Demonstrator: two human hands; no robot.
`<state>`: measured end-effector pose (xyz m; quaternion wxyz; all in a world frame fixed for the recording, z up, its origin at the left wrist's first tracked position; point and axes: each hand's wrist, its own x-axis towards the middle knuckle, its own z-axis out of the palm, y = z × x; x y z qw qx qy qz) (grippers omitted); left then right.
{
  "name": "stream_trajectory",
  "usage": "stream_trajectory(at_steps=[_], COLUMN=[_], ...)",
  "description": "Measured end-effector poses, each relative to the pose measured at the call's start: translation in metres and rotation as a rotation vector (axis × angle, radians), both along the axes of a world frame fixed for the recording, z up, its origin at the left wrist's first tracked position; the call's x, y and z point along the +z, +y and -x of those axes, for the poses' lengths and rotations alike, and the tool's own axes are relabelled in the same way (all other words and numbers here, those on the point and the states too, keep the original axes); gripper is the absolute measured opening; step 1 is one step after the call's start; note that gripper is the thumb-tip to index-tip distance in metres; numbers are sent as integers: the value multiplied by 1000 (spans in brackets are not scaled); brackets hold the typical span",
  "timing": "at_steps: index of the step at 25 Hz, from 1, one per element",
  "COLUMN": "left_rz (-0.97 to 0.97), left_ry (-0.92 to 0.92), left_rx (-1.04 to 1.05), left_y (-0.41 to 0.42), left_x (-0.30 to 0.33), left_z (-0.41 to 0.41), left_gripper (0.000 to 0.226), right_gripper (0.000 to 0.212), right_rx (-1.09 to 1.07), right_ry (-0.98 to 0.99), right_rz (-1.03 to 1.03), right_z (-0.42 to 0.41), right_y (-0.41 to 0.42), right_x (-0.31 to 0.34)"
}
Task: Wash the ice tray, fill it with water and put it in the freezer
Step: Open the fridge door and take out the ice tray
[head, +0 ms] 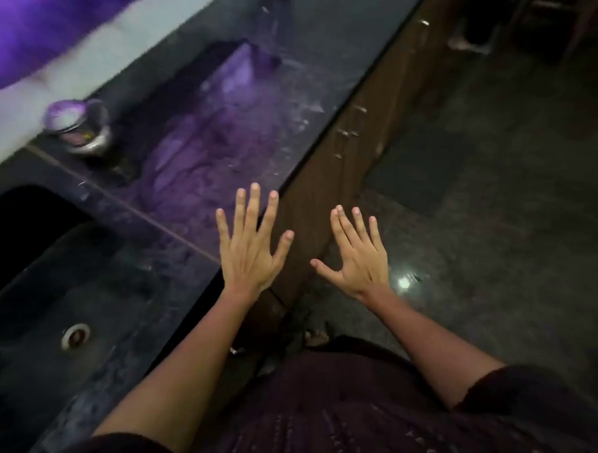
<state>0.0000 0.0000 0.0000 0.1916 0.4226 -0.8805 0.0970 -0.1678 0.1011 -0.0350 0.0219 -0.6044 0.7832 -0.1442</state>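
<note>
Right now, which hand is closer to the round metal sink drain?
The left hand. It hovers above the dark counter edge, up and right of the round metal sink drain; the right hand is farther right, over the floor.

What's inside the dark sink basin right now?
Only a round metal drain shows on the floor of the dark sink basin. No ice tray visible; the far-left corner is too dark to judge.
</note>
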Motion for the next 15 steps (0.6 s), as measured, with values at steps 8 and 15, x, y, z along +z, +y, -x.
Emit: stream_trajectory(at_steps=[8, 15], left_rz=[-227, -228], left_ry=[-233, -318], left_rx=[-539, -855], left_y=[27, 62], left_x=[-56, -71], left_z=[96, 192], left_gripper=[64, 64], right_gripper=[90, 92], right_rx=[-632, -962], right_ry=[-79, -107], right_rz=[-108, -177], right_z=[41, 70], right_y=[95, 154], right_x=[-33, -42])
